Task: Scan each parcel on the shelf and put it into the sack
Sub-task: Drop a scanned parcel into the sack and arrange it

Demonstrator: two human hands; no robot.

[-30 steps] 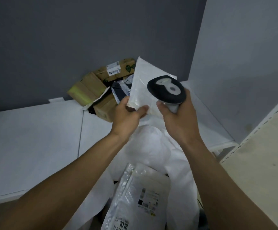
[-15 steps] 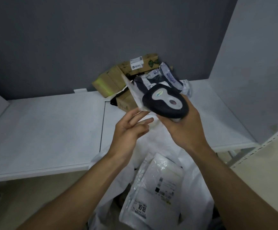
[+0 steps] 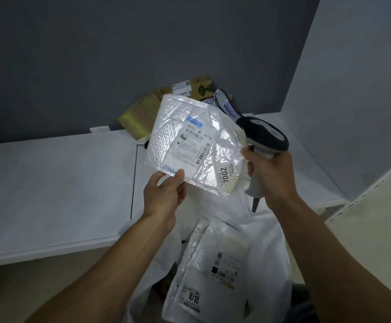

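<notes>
Now, left hand [image 3: 164, 197] pinching bubble mailer [image 3: 189, 141] by its bottom edge, right hand [image 3: 271, 173] wrapped round barcode scanner [image 3: 263, 134], white sack [image 3: 269, 231] below.

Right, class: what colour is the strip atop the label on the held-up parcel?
The strip on the parcel is light blue, clearest in the head view.

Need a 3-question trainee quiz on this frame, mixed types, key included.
1. Choose: the right hand grips A) a tape roll, B) the scanner, C) a marker.
2. True or false: the bubble mailer pinched by the left hand shows its printed label to the camera.
3. Fill in: the parcel lying on the sack carries the large number ____.

Key: 1 B; 2 true; 3 1018.
</notes>
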